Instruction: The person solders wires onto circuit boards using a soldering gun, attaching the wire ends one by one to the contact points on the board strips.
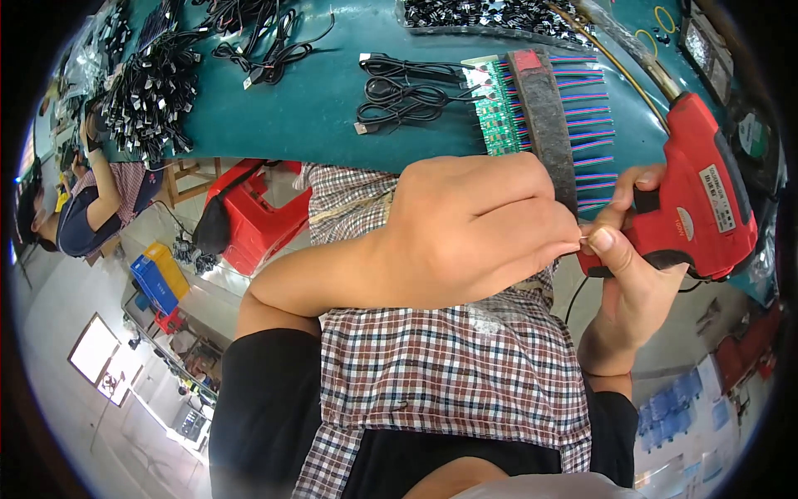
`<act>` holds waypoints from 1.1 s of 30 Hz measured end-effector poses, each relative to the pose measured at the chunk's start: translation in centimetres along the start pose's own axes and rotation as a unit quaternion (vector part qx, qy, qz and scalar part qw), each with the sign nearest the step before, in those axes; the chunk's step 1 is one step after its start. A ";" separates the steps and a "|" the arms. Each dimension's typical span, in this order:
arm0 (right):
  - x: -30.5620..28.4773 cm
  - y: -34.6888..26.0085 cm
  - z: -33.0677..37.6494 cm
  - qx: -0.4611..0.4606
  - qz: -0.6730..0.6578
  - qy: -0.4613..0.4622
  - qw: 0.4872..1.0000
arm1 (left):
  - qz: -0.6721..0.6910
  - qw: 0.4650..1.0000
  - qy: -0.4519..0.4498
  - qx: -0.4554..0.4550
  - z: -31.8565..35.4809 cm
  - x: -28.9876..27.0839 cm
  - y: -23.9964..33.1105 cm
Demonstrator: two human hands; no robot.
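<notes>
My right hand (630, 279) is wrapped round the handle of a red and black soldering gun (702, 179), its metal barrel angled up over the bench. Against the thumb of that hand, my left hand (478, 229) is closed in a pinch on a thin pale strand (585, 239). What kind of strand it is, I cannot tell. Just beyond my left hand lies a row of green circuit boards (499, 125). A dark bar with a red end (544, 116) rests across thin coloured wires (590, 125). Black USB cables (407, 98) run to the boards' left side.
On the green bench (291, 116), a big bundle of black cables (154, 100) lies at left, with looser cables (270, 50) behind. A tray of small black parts (499, 21) stands at the back. Below the bench is a red stool (258, 216); another person (100, 200) sits at far left.
</notes>
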State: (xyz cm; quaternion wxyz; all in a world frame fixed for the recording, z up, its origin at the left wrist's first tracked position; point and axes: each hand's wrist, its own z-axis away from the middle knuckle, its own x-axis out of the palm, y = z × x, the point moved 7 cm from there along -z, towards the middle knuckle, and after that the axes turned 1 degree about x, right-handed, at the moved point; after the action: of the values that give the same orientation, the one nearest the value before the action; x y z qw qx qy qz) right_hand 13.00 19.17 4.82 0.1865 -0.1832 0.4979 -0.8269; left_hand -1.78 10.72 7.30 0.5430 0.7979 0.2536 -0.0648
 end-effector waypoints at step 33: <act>-3.9 4.3 7.0 -0.043 0.291 -0.031 0.955 | -0.284 0.955 -0.065 -0.062 -2.8 -2.9 -4.9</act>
State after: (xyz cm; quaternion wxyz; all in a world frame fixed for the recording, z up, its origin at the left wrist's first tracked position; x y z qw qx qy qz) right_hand 20.35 13.94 3.64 0.4266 -0.0639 0.5587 -0.7084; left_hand -7.11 13.67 5.42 0.5658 0.6519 0.4372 -0.2523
